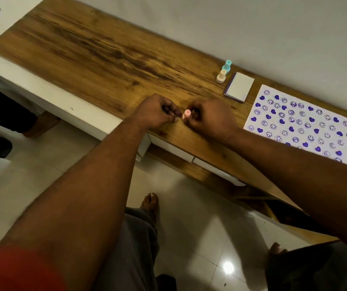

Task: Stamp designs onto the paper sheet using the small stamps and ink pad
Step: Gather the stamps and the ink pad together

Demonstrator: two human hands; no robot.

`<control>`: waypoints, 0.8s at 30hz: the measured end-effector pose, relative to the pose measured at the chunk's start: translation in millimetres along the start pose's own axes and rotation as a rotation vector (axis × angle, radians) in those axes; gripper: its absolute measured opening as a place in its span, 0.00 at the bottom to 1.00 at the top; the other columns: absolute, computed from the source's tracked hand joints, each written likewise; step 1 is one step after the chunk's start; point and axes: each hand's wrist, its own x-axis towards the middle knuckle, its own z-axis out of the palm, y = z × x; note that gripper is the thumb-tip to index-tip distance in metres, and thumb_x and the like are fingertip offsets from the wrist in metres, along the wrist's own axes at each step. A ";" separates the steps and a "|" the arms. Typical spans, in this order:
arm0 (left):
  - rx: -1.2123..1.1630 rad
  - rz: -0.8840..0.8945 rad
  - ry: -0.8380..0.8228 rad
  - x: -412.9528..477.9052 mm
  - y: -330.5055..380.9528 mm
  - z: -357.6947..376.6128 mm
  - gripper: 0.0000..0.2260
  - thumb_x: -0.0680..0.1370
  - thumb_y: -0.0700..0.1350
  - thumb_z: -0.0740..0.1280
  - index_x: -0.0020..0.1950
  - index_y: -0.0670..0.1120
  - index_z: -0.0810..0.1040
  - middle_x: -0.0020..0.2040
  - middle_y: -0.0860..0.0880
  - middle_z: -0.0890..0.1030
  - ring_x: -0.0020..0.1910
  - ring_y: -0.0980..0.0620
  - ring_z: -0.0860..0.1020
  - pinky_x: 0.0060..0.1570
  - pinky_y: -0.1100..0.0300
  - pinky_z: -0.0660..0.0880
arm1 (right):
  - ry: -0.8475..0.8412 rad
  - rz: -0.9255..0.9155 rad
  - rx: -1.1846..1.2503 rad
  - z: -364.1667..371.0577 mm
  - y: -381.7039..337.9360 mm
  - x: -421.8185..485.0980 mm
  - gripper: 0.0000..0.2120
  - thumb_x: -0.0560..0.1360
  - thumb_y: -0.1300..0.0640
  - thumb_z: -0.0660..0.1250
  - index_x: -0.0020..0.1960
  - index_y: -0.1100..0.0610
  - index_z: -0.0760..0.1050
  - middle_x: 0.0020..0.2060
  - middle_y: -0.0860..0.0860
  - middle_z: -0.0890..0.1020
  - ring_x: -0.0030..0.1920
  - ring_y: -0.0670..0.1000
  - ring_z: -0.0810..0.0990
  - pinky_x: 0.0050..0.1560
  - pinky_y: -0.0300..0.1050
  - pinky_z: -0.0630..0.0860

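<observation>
— Pinching, item one: our right hand [208, 119] curls its fingers round the pink stamp [186, 114], near the table's [84, 49] front edge.
— Our left hand [155, 112]?
— Fingers curled, tips just beside that stamp; we cannot tell whether they grip anything.
— Further out?
— Beyond the right hand: beige stamp [221, 76] and teal stamp [227, 67], both upright; closed ink pad [239, 87] beside them. Right of it, the paper sheet [302, 122], covered with purple hearts and smileys.

No text, nos. or brand names can be read. Only signs are found: purple smileys & hearts, stamped in rough rows across the paper sheet [302, 124] — nothing legible on the ink pad [239, 86] by the sheet's upper-left corner.
</observation>
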 end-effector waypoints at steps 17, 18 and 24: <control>-0.039 0.004 -0.025 3.3 -1.0 0.5 0.10 0.74 0.40 0.80 0.45 0.56 0.86 0.47 0.49 0.88 0.43 0.59 0.82 0.48 0.62 0.77 | 0.141 0.490 -0.214 -27.1 54.4 41.7 0.18 0.76 0.42 0.63 0.53 0.53 0.83 0.46 0.54 0.84 0.47 0.56 0.82 0.51 0.53 0.79; -0.035 0.005 -0.024 2.9 -1.0 0.5 0.10 0.74 0.41 0.81 0.46 0.56 0.86 0.47 0.50 0.88 0.43 0.59 0.82 0.48 0.62 0.76 | 0.149 0.491 -0.206 -27.5 54.3 41.3 0.18 0.76 0.42 0.63 0.53 0.53 0.83 0.46 0.53 0.84 0.47 0.56 0.82 0.51 0.53 0.79; -0.047 -0.005 -0.015 2.2 -0.5 0.4 0.10 0.74 0.40 0.81 0.46 0.56 0.87 0.46 0.51 0.87 0.45 0.57 0.82 0.52 0.58 0.79 | 0.197 0.500 -0.160 -30.7 56.1 37.9 0.21 0.74 0.38 0.64 0.53 0.53 0.83 0.45 0.53 0.85 0.47 0.56 0.83 0.49 0.51 0.79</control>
